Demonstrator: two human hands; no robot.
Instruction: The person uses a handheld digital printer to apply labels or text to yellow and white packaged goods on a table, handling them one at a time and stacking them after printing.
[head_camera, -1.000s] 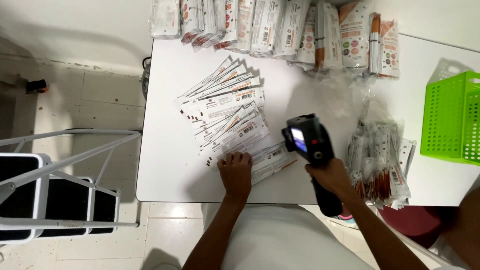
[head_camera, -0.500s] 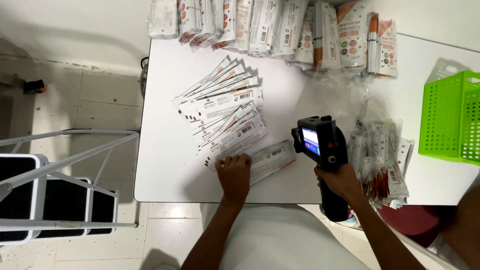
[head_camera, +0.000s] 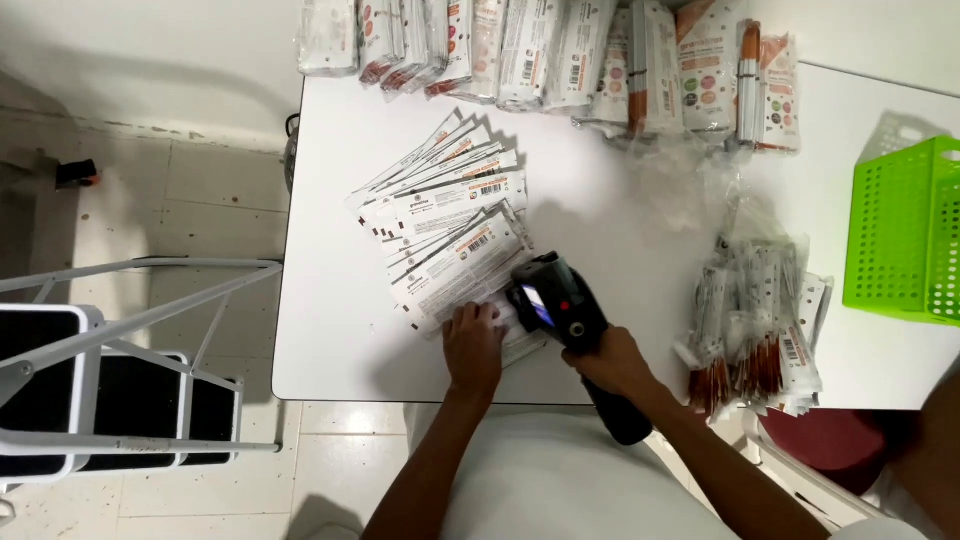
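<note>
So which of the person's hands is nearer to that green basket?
The right hand, holding the black handheld scanner, is nearer the green basket. The left hand presses on the fanned packets, farther away.

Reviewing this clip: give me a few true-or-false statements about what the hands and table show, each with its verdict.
1. The right hand grips a black handheld device. True.
2. The left hand is lifted off the table. False: it presses on the fanned flat packets.
3. A green perforated basket stands at the table's right. True.
4. The handheld device rests inside the basket. False: it is held over the packets' near end.
</note>
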